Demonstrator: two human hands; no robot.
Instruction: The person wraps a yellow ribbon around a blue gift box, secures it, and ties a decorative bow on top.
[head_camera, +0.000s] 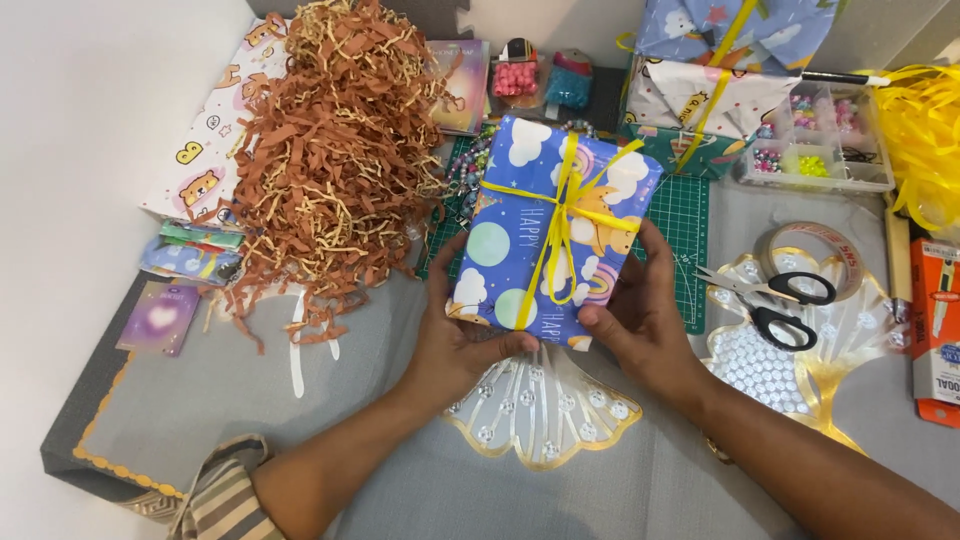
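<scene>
A box wrapped in blue cartoon paper (530, 230) and tied crosswise with thin yellow ribbon (558, 215) is held over the work surface. My left hand (455, 345) grips its near left corner from below. My right hand (640, 320) holds its near right edge, thumb on the top face. Under the box lies a clear shell-shaped tray with a gold rim (545, 415).
A heap of brown and cream shredded paper (330, 150) fills the left. A green cutting mat (685, 215) lies behind the box. Black-handled scissors (775, 300) and a tape roll (815, 250) rest on a second shell tray (850, 345). A bead organiser (815, 140) stands far right.
</scene>
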